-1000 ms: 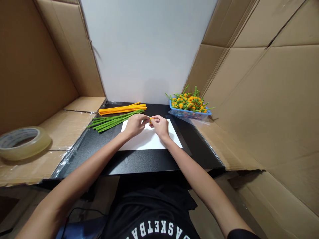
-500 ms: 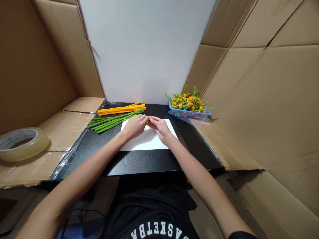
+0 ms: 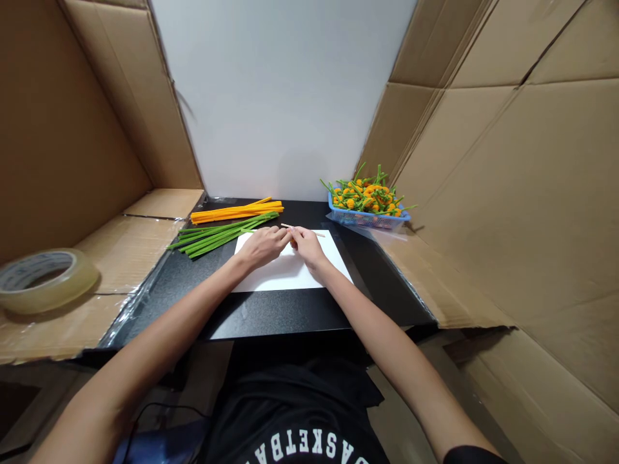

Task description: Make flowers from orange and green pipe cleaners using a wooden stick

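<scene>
Green pipe cleaners (image 3: 220, 236) lie left of the paper sheet (image 3: 285, 277), blue basket (image 3: 367, 220) right.

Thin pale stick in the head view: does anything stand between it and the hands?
Nothing visible does. The thin pale stick crosses directly at the fingers of the right hand, and the left hand is right beside it, both above the white paper sheet.

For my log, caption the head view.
Left hand and right hand hold a stick over white paper by green pipe cleaners.
</scene>
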The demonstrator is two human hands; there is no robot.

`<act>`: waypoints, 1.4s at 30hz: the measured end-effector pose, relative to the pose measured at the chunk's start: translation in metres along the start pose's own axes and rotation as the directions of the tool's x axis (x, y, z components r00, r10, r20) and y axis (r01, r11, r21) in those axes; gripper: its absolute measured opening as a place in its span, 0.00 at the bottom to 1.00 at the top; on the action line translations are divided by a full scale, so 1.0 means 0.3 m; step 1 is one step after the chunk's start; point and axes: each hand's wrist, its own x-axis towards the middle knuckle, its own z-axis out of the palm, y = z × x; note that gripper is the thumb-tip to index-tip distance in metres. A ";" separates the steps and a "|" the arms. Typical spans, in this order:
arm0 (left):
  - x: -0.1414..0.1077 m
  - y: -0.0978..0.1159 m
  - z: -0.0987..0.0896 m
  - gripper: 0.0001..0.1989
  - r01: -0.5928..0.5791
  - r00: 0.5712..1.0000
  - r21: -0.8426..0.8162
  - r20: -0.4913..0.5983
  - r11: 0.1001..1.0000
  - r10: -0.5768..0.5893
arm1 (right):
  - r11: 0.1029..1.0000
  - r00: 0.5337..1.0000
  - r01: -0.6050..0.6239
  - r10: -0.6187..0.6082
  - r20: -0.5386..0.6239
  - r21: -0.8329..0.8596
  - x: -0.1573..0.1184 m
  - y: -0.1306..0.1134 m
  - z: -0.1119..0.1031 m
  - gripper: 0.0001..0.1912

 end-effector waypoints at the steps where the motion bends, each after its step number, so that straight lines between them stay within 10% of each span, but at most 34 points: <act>1: 0.001 0.003 0.004 0.14 0.000 1.000 -0.005 -0.003 1.000 0.000 | 0.999 1.000 0.025 -0.025 -0.014 -0.039 0.000 0.002 -0.001 0.20; 13: -0.011 0.026 0.014 0.13 0.242 0.967 -0.167 -0.037 0.956 -0.251 | 0.965 0.988 0.147 -0.132 0.084 -0.217 -0.016 0.011 -0.010 0.16; 24: 0.008 0.013 -0.011 0.15 0.367 0.906 -0.616 0.068 0.697 -0.418 | 0.771 0.949 0.308 -0.290 0.123 -0.558 -0.023 -0.026 -0.032 0.11; 32: 0.005 0.014 -0.019 0.13 0.192 0.981 -0.206 0.030 0.959 -0.190 | 0.814 0.976 0.198 -0.214 0.035 -0.545 -0.029 -0.030 -0.035 0.11; 42: -0.016 -0.035 -0.035 0.14 0.273 0.961 -0.244 0.028 0.931 -0.274 | 0.772 0.921 0.388 -0.326 0.211 -0.504 -0.033 -0.041 -0.066 0.12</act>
